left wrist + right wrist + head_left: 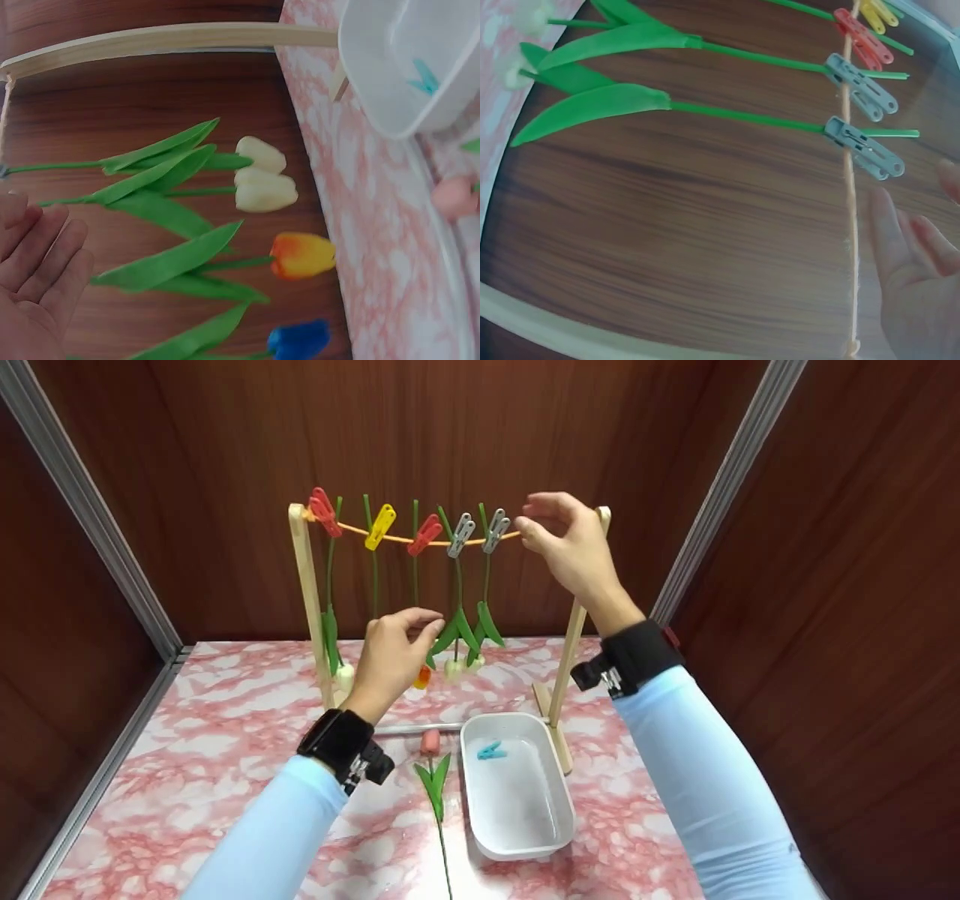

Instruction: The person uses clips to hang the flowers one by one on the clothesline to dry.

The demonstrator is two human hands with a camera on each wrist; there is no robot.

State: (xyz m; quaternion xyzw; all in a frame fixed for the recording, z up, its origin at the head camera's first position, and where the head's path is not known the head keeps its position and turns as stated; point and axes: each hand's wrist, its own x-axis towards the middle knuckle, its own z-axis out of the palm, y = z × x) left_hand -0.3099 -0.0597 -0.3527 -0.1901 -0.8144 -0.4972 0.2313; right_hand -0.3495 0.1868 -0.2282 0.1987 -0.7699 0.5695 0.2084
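Observation:
My right hand, fingers loosely bent and holding nothing, is beside the last grey clothespin at the right part of the orange cord. Lower down, my left hand hovers in front of the hanging tulips, its thumb near the fingers and nothing between them. Tulips hang heads down from the cord: white, orange-yellow and blue heads show in the left wrist view. Red, yellow and grey clothespins grip their stems. A pink tulip lies on the table.
A white plastic tub with a teal clothespin inside stands right of the pink tulip. Wooden posts hold the cord at both ends, joined low by a metal bar. Brown wood-grain panels enclose the marbled table.

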